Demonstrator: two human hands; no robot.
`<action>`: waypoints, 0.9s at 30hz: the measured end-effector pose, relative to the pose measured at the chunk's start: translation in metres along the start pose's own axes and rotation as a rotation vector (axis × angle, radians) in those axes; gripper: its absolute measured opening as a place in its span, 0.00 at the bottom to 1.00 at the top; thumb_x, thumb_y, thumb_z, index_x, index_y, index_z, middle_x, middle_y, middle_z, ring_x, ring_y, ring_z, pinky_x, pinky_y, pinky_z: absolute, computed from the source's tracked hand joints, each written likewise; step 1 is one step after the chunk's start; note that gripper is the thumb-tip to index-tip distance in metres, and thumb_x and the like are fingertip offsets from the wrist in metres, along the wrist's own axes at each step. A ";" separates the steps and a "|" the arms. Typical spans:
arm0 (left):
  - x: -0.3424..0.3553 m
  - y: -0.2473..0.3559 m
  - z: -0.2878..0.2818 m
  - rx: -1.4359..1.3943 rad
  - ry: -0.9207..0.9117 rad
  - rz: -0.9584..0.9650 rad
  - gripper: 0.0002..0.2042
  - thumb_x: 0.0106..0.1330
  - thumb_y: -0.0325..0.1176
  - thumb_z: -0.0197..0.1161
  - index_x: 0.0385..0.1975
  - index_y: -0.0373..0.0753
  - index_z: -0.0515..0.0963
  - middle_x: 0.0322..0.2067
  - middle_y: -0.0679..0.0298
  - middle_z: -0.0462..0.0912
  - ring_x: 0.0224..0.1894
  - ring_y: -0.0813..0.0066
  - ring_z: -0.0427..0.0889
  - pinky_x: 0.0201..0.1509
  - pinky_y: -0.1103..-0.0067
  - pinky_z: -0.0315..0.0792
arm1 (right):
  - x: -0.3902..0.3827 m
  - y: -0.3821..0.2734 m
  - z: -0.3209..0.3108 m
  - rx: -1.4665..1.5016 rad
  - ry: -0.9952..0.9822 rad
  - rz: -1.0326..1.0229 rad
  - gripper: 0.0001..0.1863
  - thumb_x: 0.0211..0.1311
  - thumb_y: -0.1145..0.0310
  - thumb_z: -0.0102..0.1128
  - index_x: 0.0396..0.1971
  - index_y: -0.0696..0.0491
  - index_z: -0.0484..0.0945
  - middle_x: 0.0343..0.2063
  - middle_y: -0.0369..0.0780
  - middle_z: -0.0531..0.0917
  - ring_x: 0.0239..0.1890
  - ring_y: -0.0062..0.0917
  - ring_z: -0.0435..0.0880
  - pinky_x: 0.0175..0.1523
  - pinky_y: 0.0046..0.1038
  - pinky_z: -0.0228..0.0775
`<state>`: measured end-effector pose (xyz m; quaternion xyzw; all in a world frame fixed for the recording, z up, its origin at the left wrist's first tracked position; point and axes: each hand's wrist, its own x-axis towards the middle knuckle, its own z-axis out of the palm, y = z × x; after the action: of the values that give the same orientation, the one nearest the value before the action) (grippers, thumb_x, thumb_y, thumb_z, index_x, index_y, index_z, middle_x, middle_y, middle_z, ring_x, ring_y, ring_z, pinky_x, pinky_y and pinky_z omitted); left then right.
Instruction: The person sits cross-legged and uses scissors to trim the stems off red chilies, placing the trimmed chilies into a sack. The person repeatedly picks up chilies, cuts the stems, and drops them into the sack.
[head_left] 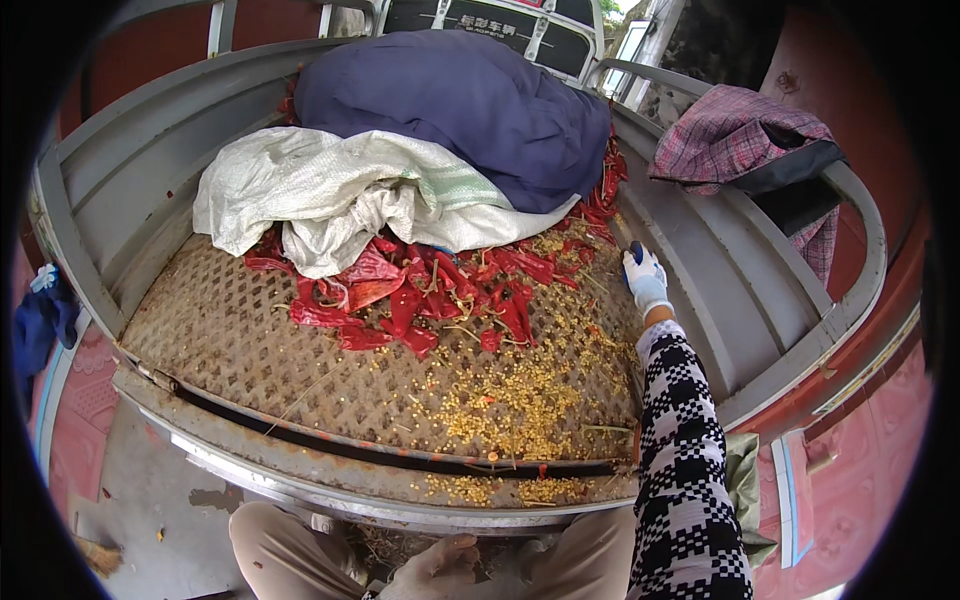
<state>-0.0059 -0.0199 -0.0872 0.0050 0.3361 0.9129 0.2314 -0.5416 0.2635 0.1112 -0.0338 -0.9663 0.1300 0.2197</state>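
Note:
My right hand (645, 277) wears a white glove with blue at the fingers. It reaches along the right edge of the truck bed (230, 330), beside the grey side panel (700, 270). Its fingers are stretched forward and partly apart, with nothing visible in them. Dried red peppers (410, 300) lie to its left, some whole and some torn. Loose yellow pepper seeds (510, 400) are spread over the patterned bed floor, thickest toward the near right. My left hand cannot be made out; a beige-grey shape sits between my knees at the lower edge.
A white woven sack (330, 190) covers part of the peppers. Behind it bulges a large dark blue cloth bundle (460, 100). A plaid garment (745, 140) hangs over the right rail. The near lip has a dark gap (330, 440) across it.

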 end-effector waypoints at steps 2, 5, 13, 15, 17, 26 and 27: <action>0.002 0.019 0.038 -0.873 0.364 -0.278 0.23 0.65 0.20 0.58 0.62 0.39 0.70 0.45 0.64 0.79 0.50 0.79 0.73 0.52 0.81 0.72 | 0.022 0.015 0.011 -0.011 -0.059 0.032 0.30 0.63 0.42 0.45 0.61 0.41 0.70 0.58 0.49 0.74 0.59 0.46 0.73 0.63 0.40 0.64; -0.004 0.021 0.037 -0.021 0.110 -0.084 0.23 0.63 0.16 0.57 0.60 0.37 0.71 0.41 0.65 0.79 0.47 0.81 0.72 0.48 0.83 0.71 | 0.040 0.019 0.022 -0.127 -0.184 0.101 0.33 0.64 0.38 0.41 0.63 0.40 0.68 0.60 0.48 0.72 0.61 0.44 0.71 0.64 0.40 0.63; -0.002 0.003 0.020 0.259 0.002 -0.117 0.26 0.64 0.18 0.59 0.64 0.37 0.66 0.51 0.65 0.75 0.52 0.77 0.73 0.54 0.79 0.70 | 0.034 -0.046 0.037 -0.466 -0.339 0.153 0.37 0.64 0.33 0.36 0.68 0.36 0.60 0.68 0.43 0.62 0.69 0.41 0.61 0.69 0.43 0.55; 0.000 0.007 0.021 0.264 -0.002 -0.113 0.27 0.63 0.18 0.59 0.64 0.37 0.66 0.51 0.65 0.75 0.52 0.76 0.73 0.54 0.79 0.69 | 0.031 -0.053 0.039 -0.376 -0.297 0.096 0.33 0.64 0.37 0.37 0.65 0.37 0.66 0.63 0.43 0.69 0.65 0.42 0.68 0.66 0.42 0.60; 0.003 0.012 0.020 0.306 -0.029 -0.120 0.27 0.63 0.18 0.59 0.64 0.37 0.66 0.51 0.65 0.75 0.52 0.76 0.73 0.54 0.80 0.69 | 0.045 -0.033 0.043 -0.124 -0.226 -0.029 0.30 0.64 0.40 0.41 0.60 0.39 0.71 0.57 0.44 0.75 0.59 0.43 0.73 0.63 0.41 0.64; 0.009 -0.009 0.006 0.142 0.011 -0.117 0.24 0.65 0.18 0.58 0.62 0.37 0.67 0.50 0.66 0.75 0.51 0.78 0.73 0.52 0.80 0.70 | 0.067 -0.044 0.065 -0.077 -0.151 -0.122 0.33 0.60 0.40 0.49 0.64 0.38 0.67 0.64 0.45 0.68 0.65 0.41 0.67 0.67 0.37 0.59; 0.006 -0.014 0.006 0.112 0.027 -0.135 0.23 0.65 0.18 0.58 0.62 0.37 0.67 0.50 0.66 0.75 0.51 0.78 0.73 0.52 0.80 0.70 | 0.066 -0.059 0.072 -0.060 -0.189 -0.088 0.35 0.60 0.39 0.49 0.65 0.39 0.65 0.65 0.45 0.66 0.66 0.41 0.65 0.68 0.36 0.57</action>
<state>-0.0046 -0.0039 -0.0923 -0.0170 0.3892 0.8751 0.2873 -0.6332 0.1975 0.0921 0.0144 -0.9867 0.0939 0.1318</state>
